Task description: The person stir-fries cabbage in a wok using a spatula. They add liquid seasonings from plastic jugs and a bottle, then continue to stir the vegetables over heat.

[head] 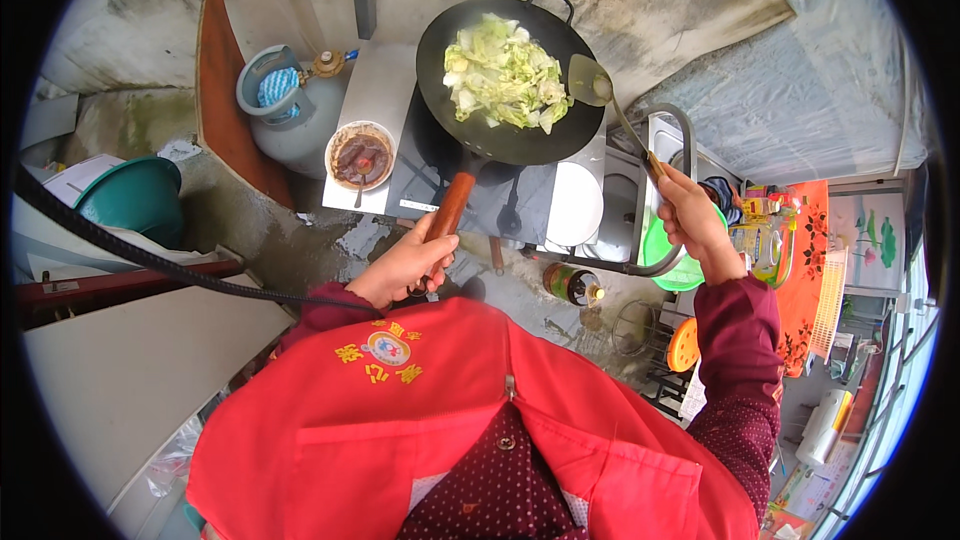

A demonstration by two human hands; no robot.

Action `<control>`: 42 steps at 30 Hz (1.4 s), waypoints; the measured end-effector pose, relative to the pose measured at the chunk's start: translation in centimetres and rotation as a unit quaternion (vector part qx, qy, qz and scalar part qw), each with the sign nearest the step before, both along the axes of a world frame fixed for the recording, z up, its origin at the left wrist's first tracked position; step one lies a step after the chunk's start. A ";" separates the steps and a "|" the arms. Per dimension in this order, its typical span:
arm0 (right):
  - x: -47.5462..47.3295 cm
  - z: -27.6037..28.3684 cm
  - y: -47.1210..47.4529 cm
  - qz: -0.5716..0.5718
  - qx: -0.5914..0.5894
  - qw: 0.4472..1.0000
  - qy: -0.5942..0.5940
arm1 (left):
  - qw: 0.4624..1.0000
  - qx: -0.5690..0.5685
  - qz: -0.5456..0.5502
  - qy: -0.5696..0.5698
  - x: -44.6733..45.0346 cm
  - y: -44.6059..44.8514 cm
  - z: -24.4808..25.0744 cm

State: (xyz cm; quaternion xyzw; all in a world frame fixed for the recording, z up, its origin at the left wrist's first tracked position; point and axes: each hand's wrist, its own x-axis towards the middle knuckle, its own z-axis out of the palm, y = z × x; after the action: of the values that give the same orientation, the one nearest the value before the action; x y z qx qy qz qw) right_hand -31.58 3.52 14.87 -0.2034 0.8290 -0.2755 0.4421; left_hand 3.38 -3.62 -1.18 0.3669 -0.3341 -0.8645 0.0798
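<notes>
My left hand (pixel 409 262) is wrapped around the wooden handle (pixel 454 204) of a dark wok (pixel 517 144), which sits over the gas stove (pixel 517 202). Chopped pale green cabbage (pixel 506 75) is heaped in the wok's middle. In my right hand (pixel 690 214) is a metal wok spatula (pixel 592 81), gripped by its wooden handle. Its blade is at the wok's right rim, beside the cabbage; whether it touches the rim cannot be told. A white bowl (pixel 360 156) of dark brown sauce with a spoon in it stands left of the burner.
A grey gas cylinder (pixel 300 127) stands at the left, behind a curved brown board (pixel 225 82). White plates (pixel 576 202) lie right of the stove, near a sink (pixel 664 139) and a green basin (pixel 679 270). A large bottle (pixel 574 285) is on the floor below.
</notes>
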 end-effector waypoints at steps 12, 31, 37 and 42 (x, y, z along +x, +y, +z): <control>-0.8 -10.0 -6.2 -0.082 -0.074 0.880 -0.462 | 1.000 0.009 -0.001 -0.019 0.0 0.1 0.4; 5.0 -6.0 4.7 0.363 -0.110 0.891 0.251 | 1.000 0.009 -0.001 -0.015 -0.1 0.2 0.5; 6.4 -8.6 1.9 0.354 -0.028 0.862 0.361 | 1.000 0.008 0.000 -0.018 -0.2 0.2 0.4; 6.7 -12.0 -0.6 0.268 -0.031 0.859 0.436 | 1.000 0.015 0.001 -0.015 0.0 0.0 0.4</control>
State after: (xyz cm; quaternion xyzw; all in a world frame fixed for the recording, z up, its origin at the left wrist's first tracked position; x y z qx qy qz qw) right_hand -24.91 2.89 2.90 -0.5304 0.8416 -0.0554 0.0857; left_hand 3.41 -3.58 -0.81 0.3818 -0.3220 -0.8635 0.0703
